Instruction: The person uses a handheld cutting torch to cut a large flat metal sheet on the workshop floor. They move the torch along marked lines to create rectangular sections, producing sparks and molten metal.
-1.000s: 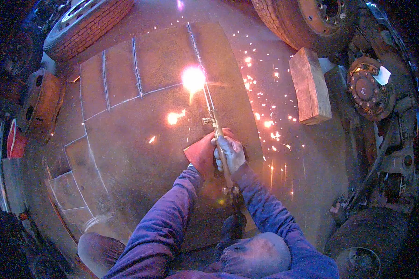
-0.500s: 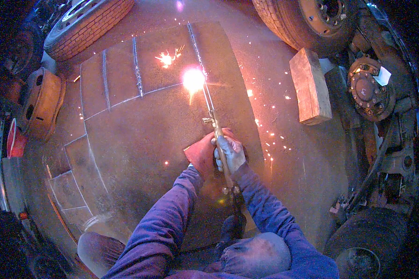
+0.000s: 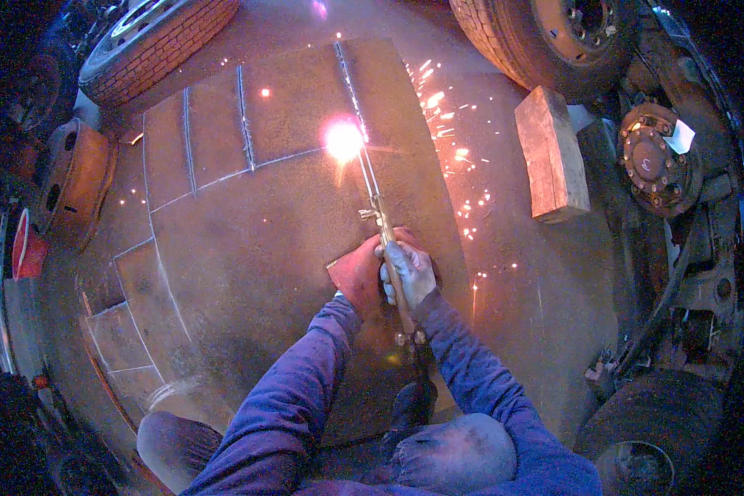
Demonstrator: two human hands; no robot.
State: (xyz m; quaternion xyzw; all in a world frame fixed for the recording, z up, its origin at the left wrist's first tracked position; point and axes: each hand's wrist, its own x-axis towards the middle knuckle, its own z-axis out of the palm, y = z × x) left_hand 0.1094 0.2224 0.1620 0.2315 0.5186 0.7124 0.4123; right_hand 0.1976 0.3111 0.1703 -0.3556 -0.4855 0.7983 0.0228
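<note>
Blue sleeves (image 3: 285, 397) behind a glaring torch (image 3: 386, 225)

Both forearms stretch forward and converge. The bare right hand (image 3: 413, 275) curls around the torch's tubular, brass-toned handle; the left hand (image 3: 359, 273), in a red glove, lies beneath it, fingers too hidden to tell whether they grip. Slim tubes run forward to a white glare (image 3: 344, 140) over a rough, brown metal plate (image 3: 256, 264) scored with pale lines. Farther right sit a squared, grainy wooden block (image 3: 551, 157) and a treaded tyre (image 3: 504, 45).
</note>
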